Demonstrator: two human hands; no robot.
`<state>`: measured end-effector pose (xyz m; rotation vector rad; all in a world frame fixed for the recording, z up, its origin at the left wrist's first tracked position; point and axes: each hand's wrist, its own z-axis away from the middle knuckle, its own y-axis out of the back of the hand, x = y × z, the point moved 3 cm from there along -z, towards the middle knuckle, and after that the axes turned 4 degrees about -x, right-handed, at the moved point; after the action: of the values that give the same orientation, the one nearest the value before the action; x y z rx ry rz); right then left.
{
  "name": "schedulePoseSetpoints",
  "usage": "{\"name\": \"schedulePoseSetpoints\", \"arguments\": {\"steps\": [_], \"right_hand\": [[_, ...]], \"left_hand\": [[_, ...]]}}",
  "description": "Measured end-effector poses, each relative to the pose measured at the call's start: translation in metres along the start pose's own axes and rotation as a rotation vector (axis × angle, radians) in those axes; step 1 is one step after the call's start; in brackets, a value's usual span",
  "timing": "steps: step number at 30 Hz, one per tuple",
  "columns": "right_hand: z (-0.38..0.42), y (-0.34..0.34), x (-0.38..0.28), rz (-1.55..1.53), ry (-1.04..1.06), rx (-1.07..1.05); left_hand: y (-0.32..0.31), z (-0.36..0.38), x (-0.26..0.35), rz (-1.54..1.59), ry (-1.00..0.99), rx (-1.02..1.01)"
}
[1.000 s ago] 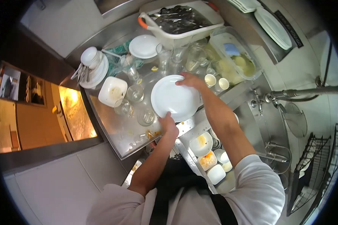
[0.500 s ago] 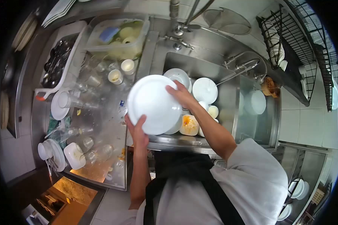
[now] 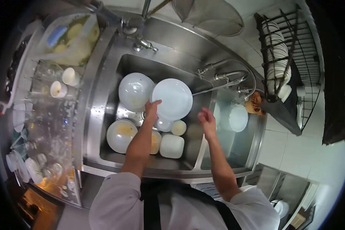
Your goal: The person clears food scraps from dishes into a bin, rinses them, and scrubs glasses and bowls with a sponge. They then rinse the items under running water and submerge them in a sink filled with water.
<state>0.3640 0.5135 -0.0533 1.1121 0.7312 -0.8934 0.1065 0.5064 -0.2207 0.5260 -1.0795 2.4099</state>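
Observation:
My left hand (image 3: pixel 152 111) grips the lower left rim of a round white plate (image 3: pixel 173 99) over the left sink basin, thumb on its face. My right hand (image 3: pixel 207 122) holds nothing, fingers loosely bent and apart, near the divider between the basins. Left of the plate lies a white bowl (image 3: pixel 136 91). Nearer me sits another bowl (image 3: pixel 122 132) with yellow residue. A square white dish (image 3: pixel 171 146) and a small round cup (image 3: pixel 178 127) lie below the plate. My left forearm partly hides a dish with orange residue (image 3: pixel 155 142).
The right basin holds water and a white plate (image 3: pixel 238 119). A faucet (image 3: pixel 143 44) and a spray hose (image 3: pixel 234 78) stand behind. Glasses and cups (image 3: pixel 58 89) crowd the left counter beside a plastic tub (image 3: pixel 71 40). A rack of small plates (image 3: pixel 276 53) hangs at right.
The view has shifted right. Both hands have let go of the white dish they held at the sink's left edge. My left hand now grips the plate in the sink; my right hand has moved right.

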Motion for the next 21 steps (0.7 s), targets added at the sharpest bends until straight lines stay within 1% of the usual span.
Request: {"name": "schedulePoseSetpoints", "arguments": {"steps": [2,3,5,7,8,9,11,13,14,16,17,18,20,21], "right_hand": [[0.034,0.026,-0.009,-0.130,-0.084,-0.012],[0.040,0.025,-0.002,-0.042,-0.066,-0.098],[0.053,0.004,0.010,0.117,-0.019,-0.268],[0.040,-0.035,0.030,0.280,-0.152,-0.632],[0.025,-0.057,0.077,0.408,-0.158,-0.630],[0.014,-0.079,0.122,0.532,-0.165,-0.626],[0.009,-0.106,0.107,0.243,-0.378,-0.582],[0.004,-0.129,0.129,0.134,-0.379,-0.548],[-0.003,-0.142,0.178,0.166,-0.272,-0.540],[0.001,-0.149,0.182,0.284,-0.202,-0.517],[0.003,-0.149,0.185,0.368,-0.229,-0.498],[0.005,-0.147,0.170,0.453,-0.254,-0.474],[0.008,-0.143,0.139,0.546,-0.333,-0.490],[0.009,-0.141,0.133,0.591,-0.375,-0.501]], "left_hand": [[-0.017,-0.007,-0.010,0.019,0.009,0.058],[-0.018,-0.017,-0.022,0.024,0.012,0.076],[-0.016,-0.036,-0.046,0.023,0.009,0.105],[-0.010,-0.048,-0.066,0.041,-0.047,0.065],[-0.009,-0.053,-0.070,0.048,-0.082,0.043],[-0.006,-0.053,-0.075,0.040,-0.059,0.080],[-0.006,-0.060,-0.081,0.026,-0.024,0.146],[-0.003,-0.065,-0.093,0.067,0.016,0.175],[0.000,-0.069,-0.095,0.089,0.033,0.190],[0.006,-0.071,-0.101,0.082,0.035,0.193],[0.007,-0.073,-0.103,0.076,0.037,0.187],[0.006,-0.073,-0.100,0.077,0.052,0.197],[0.000,-0.066,-0.094,0.085,0.088,0.214],[0.002,-0.069,-0.098,0.084,0.073,0.199]]}}
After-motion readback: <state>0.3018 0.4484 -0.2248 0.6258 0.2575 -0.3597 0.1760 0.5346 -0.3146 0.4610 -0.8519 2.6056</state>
